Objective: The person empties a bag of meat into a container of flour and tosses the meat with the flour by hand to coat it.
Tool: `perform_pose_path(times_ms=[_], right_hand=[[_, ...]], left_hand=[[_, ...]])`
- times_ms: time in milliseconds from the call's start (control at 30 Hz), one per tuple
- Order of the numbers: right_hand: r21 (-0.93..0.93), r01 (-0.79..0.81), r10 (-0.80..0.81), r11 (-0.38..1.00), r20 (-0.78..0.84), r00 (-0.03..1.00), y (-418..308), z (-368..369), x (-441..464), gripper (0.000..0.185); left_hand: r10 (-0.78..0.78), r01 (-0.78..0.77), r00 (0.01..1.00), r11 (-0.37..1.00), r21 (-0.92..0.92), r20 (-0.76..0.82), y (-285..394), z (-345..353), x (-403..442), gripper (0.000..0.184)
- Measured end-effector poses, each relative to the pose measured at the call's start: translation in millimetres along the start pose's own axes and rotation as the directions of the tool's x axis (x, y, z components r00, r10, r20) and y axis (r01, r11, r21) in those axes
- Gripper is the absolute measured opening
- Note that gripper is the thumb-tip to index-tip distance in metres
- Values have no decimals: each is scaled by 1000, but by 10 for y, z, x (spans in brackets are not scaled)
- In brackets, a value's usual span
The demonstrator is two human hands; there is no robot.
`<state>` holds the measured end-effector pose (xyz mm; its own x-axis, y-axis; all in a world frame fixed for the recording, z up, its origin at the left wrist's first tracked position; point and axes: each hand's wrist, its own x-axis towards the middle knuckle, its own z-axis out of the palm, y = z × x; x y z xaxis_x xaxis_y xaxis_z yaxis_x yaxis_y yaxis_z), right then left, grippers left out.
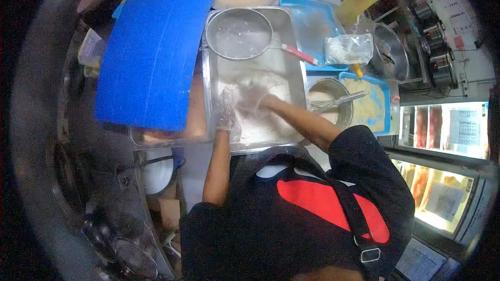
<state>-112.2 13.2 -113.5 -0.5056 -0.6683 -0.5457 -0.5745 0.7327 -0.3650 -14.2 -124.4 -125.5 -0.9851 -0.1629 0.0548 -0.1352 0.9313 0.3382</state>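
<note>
Head cam: I see white powder in the metal tray. Left hand by tray's left wall, right hand mid-tray, blurred; can't tell either grip's opening or hold. Sieve at tray's far end.

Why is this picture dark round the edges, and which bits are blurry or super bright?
In the head view, the corners fade to black, probably from a wide lens; the person's white-dusted right hand is smeared, likely by moving; the upper white-lit cabinet glares at the right; the blue rectangular board looks clearer.
</note>
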Motion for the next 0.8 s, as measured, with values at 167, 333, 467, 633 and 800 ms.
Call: perform_pose_path(times_ms=[167,333,467,633,800], right_hand=[[-117,521,-531,845,-70,845,-118,116,-296,47],[63,-4,13,998,-142,990,279,-715,22,47],[-72,87,-109,994,-408,906,-182,-669,61,59],[-348,467,-513,813,-49,857,-335,42,-94,53],[-289,120,-69,950,182,981,162,-115,-507,61]], left_hand=[[-8,8,1000,1000,-4,-6,-18,-9,1,35],[-23,23,1000,1000,-4,7,-13,13,-26,35],[-19,19,1000,1000,1,9,-19,1,-45,34],[2,-2,1000,1000,10,31,-28,20,-41,34],[111,-119,987,991,66,119,28,72,-125,33]])
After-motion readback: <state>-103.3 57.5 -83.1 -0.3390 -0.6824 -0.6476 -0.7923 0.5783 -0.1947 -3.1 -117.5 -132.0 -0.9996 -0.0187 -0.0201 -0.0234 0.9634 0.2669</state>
